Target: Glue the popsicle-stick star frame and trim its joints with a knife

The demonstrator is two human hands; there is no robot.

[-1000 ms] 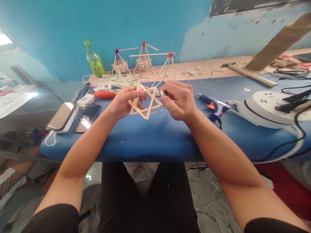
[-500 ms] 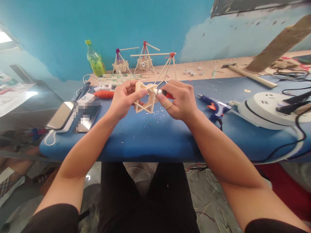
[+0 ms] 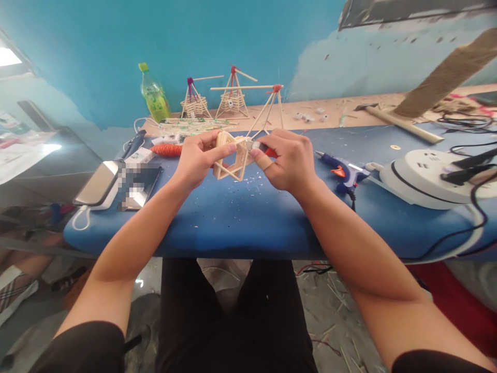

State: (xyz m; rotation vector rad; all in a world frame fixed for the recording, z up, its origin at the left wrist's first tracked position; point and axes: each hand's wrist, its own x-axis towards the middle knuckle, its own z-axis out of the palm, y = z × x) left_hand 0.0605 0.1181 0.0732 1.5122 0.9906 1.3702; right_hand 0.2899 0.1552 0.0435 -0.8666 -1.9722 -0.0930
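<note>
Pinched between the thumb and fingers of my left hand (image 3: 200, 158) is a star-shaped frame of stacked wooden sticks (image 3: 232, 171), held up above the blue table. My right hand (image 3: 289, 159) is closed on a small silver-and-red tool (image 3: 254, 146), perhaps a utility knife; the fingers cover most of it. The silver end meets the right side of the star frame. Behind the hands stands a stick tripod (image 3: 276, 98) bound with red string at its top, a long stick lying across it.
A glue gun (image 3: 345, 170) and a white power strip (image 3: 421, 176) with cables lie on the right. On the left are phones (image 3: 97, 184), orange string (image 3: 166, 150) and a green bottle (image 3: 154, 96). Two stick models (image 3: 194, 103) stand at the wall. Pale scraps dot the blue table (image 3: 233, 233).
Both hands stay almost in place with the star frame and the tool. The silver end sits slightly differently against the frame; the whole view has shifted a little.
</note>
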